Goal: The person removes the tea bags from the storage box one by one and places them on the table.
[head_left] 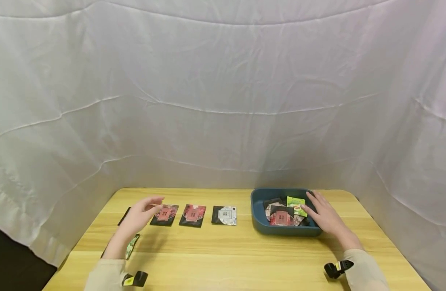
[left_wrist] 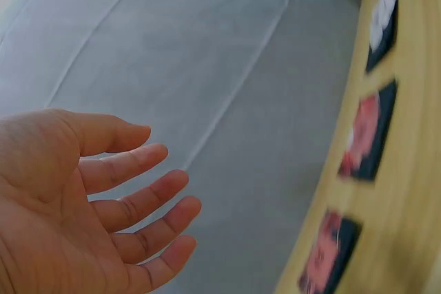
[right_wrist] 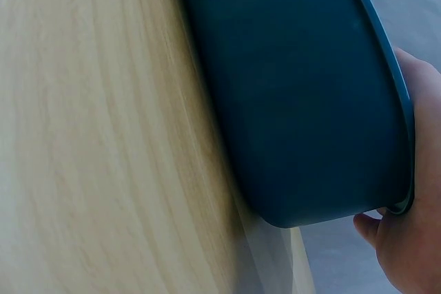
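Note:
My left hand (head_left: 137, 216) hovers above the table's left part with nothing in it. Its fingers are loosely bent and spread in the left wrist view. Close by lies a black-and-red sachet (head_left: 165, 215); a second black-and-red sachet (head_left: 192, 215) and a black-and-white sachet (head_left: 224, 215) continue the row rightward. My right hand (head_left: 326, 216) rests over the right rim of a dark blue bin (head_left: 286, 230), fingers extended. Inside the bin lie several sachets, among them a red-and-black sachet (head_left: 281, 217) on top and a green sachet (head_left: 297, 205). The right fingertips are hidden in the right wrist view.
A green patterned sachet (head_left: 132, 245) lies beside the left forearm, which partly covers other dark packets. The wooden table (head_left: 223, 258) is enclosed by a pale grey curtain (head_left: 223, 137) at the back and sides.

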Demonstrator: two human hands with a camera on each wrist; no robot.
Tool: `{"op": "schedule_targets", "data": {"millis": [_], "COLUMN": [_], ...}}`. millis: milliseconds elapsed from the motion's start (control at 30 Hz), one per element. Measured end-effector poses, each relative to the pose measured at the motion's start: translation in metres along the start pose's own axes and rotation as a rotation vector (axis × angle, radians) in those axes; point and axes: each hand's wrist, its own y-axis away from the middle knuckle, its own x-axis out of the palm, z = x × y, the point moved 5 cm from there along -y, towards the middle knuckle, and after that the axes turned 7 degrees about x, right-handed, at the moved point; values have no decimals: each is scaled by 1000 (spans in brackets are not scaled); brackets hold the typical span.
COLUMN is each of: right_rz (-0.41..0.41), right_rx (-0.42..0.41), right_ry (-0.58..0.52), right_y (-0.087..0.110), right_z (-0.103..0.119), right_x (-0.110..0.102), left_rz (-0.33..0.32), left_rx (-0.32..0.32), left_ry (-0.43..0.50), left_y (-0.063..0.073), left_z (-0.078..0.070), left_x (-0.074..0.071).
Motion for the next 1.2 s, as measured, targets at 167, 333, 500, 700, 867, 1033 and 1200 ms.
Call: {"op": "schedule_targets", "data": {"millis": [167,333,500,700,867,1033,1200], "right_rz": [-6,-7,-3,-8,-12,-17,-19], "right_rx": [-3,-3,-3,-5,-6,-3,-7], "right_ry": [9,5,-3,9,3,-2,2], "right_y": [-1,-1,-1,0,1,1,0], "right_z": [0,0,0,0,0,-1,-1], "right_x": [0,0,0,0,-1,-2,0], "left_rz": [44,74,104,190,268,331,379], "left_rx": [39,84,141,253,310,312,313], "left_ry": [50,74,95,94,121,126,120], "left_y": [-20,-39,-53,-69,-80,-89,-98], "left_z": [-22,-45,-67,-94,-119,-134,-143], "left_x": [24,53,84,125,161,200,236]}}
